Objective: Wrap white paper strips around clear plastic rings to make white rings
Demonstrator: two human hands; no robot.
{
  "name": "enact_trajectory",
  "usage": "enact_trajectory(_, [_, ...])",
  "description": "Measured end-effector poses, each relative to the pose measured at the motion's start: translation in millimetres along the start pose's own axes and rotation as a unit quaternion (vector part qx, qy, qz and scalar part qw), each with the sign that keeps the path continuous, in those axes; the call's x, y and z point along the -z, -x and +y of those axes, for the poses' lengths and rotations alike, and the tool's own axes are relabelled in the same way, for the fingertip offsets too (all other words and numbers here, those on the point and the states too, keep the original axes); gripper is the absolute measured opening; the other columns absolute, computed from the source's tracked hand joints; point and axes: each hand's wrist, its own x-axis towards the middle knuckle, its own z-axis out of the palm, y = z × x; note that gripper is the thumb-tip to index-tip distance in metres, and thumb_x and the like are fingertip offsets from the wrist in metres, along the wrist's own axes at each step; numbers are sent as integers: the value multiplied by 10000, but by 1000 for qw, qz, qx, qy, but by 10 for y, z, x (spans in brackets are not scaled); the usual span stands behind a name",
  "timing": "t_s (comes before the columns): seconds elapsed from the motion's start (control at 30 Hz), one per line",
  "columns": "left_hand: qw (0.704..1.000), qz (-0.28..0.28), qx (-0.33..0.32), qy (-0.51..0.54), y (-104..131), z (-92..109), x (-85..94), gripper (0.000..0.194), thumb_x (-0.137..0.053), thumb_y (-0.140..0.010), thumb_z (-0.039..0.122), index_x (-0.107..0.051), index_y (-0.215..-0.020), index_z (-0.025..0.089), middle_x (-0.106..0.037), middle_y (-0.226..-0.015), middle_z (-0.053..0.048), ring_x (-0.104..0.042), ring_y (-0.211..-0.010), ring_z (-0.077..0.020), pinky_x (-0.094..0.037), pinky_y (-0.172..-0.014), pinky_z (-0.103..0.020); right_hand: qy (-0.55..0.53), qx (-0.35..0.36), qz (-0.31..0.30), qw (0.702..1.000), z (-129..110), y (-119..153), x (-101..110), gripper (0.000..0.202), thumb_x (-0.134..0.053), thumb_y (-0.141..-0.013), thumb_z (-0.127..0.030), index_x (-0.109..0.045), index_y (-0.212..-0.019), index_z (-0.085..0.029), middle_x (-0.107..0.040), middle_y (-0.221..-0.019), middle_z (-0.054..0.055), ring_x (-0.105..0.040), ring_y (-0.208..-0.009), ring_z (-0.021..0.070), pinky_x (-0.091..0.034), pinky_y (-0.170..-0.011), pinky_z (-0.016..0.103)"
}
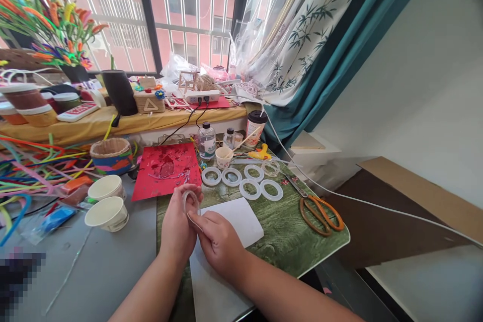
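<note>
Ring (184, 203) is clamped by left hand (176, 229) and right hand (221, 242), left of centre; five white rings (250, 197) are laid near centre; what remains cannot be told.

A pale, whitish ring (184, 202), round with a narrow rim, is held raised near the far left corner of the white paper (211, 284). It stands steeply tilted, its opening turned toward the viewer. The left hand (179, 226) cups it from the left and behind; the right hand (221, 241) covers part of its lower rim.
</note>
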Motion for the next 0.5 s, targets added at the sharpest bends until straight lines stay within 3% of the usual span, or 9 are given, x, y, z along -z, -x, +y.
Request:
enact_trajectory(0.07, [999, -5, 40, 31, 21, -4, 2, 390, -512, -945, 477, -732, -892, 159, -717, -935, -83, -664, -1033, -224, -522, -968, -374, -11, 0, 4, 1000, 7, -19, 0, 429, -434, -1019, -150, -581, -1421, -183, -701, -963, 121, -634, -853, 235, -551, -754, 360])
enact_trajectory(0.17, [996, -19, 71, 44, 68, -14, 7, 337, -552, -902, 390, -762, -932, 129, -739, -927, -105, -692, -1020, -248, -540, -970, -407, -40, -9, 14, 999, 13, -26, 21, 421, -458, -1007, -145, -603, -1401, -179, -716, -1028, 135, -662, -933, 240, -564, -819, 369])
enact_trajectory(0.33, [992, -50, 85, 75, 74, -17, 29, 236, -690, -857, 371, -756, -969, 173, -746, -984, -52, -707, -1032, -221, -568, -937, -345, -118, -83, 91, 985, 16, -38, 109, 355, -513, -1021, -195, -673, -1327, -277, -717, -1053, 81, -672, -953, 199, -548, -861, 346])
enact_trajectory(0.5, [991, -51, 98, 81, -37, -19, 60, 192, -771, -755, 198, -739, -943, 175, -754, -962, -39, -729, -1032, -217, -583, -870, -285, -242, -172, 127, 946, 101, -59, 142, 250, -587, -1006, -320, -761, -1185, -324, -653, -1123, 64, -633, -1044, 200, -528, -898, 352])
